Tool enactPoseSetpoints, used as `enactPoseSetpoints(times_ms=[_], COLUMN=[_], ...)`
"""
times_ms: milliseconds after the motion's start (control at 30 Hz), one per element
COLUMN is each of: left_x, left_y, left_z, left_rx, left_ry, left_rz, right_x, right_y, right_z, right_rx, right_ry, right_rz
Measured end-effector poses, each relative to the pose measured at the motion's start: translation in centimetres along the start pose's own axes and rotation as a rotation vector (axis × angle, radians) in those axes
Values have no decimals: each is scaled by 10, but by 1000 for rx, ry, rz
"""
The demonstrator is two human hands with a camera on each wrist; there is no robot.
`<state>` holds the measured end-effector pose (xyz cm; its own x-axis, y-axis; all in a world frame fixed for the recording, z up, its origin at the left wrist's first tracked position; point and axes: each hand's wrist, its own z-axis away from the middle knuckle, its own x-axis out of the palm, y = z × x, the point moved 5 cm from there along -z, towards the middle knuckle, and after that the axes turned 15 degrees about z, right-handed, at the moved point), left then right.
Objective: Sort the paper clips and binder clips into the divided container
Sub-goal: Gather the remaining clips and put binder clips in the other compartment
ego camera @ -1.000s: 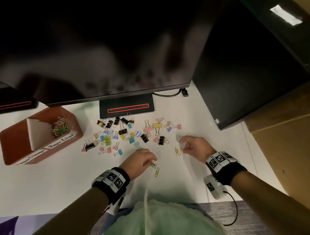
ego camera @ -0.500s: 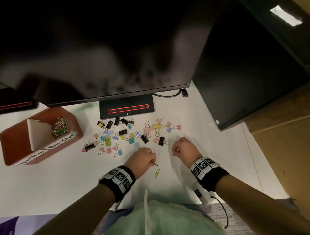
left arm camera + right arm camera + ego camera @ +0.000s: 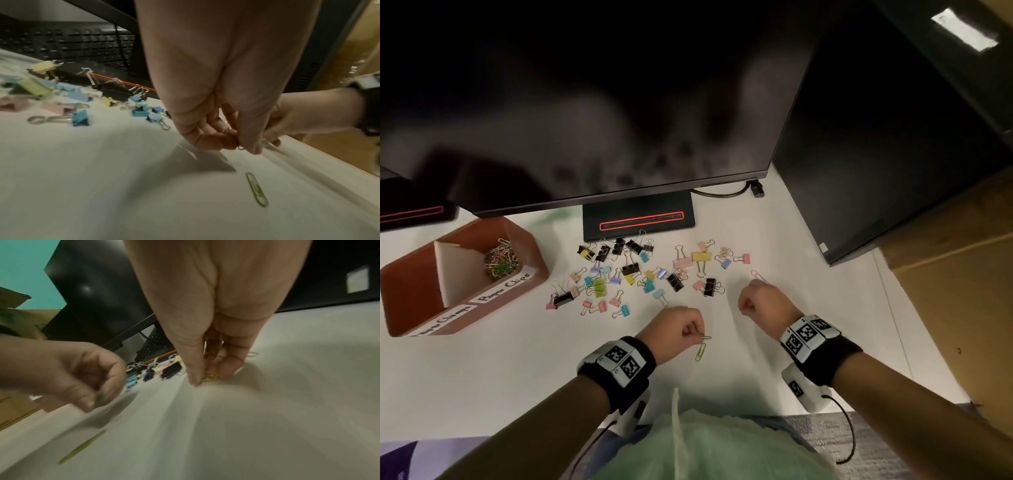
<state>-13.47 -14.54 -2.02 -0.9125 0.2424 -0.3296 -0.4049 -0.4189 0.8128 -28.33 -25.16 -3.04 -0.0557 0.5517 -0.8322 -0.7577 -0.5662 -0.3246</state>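
Observation:
My left hand (image 3: pixel 681 327) pinches a green paper clip (image 3: pixel 705 337) between thumb and fingers, just above the white desk; the clip's tip shows under the thumb (image 3: pixel 241 147). A yellow-green paper clip (image 3: pixel 701 352) (image 3: pixel 257 190) lies on the desk right below that hand. My right hand (image 3: pixel 756 303) pinches a yellow paper clip (image 3: pixel 209 376) against the desk. A pink paper clip (image 3: pixel 757 275) lies just beyond the right hand. Several coloured and black binder clips (image 3: pixel 633 274) are scattered behind both hands. The brown divided container (image 3: pixel 530 253) stands at the left, with paper clips (image 3: pixel 500 257) in its right compartment.
A large dark monitor (image 3: pixel 585 102) overhangs the back of the desk, its stand base (image 3: pixel 638 222) right behind the binder clips. A black computer case (image 3: pixel 876 154) stands at the right. A keyboard (image 3: pixel 68 42) lies under the monitor. A cable (image 3: pixel 726 192) runs behind the stand.
My right hand has drawn back toward me from the pink clip and closed on the yellow paper clip. My left hand has lifted the green clip off the desk and shifted slightly.

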Motion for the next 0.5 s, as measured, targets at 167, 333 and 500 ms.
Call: enactPoseSetpoints(times_ms=[167, 333, 500], left_x=[22, 26, 12], left_y=[-3, -1, -4], left_z=[6, 2, -1], left_rx=[-99, -73, -32], left_ry=[-24, -43, 31], left_rz=[10, -219, -268], right_x=[-21, -21, -17], right_y=[31, 36, 27], right_z=[-9, -19, -14], right_rx=[147, 220, 196], right_ry=[183, 148, 109], right_rz=[-93, -29, -24])
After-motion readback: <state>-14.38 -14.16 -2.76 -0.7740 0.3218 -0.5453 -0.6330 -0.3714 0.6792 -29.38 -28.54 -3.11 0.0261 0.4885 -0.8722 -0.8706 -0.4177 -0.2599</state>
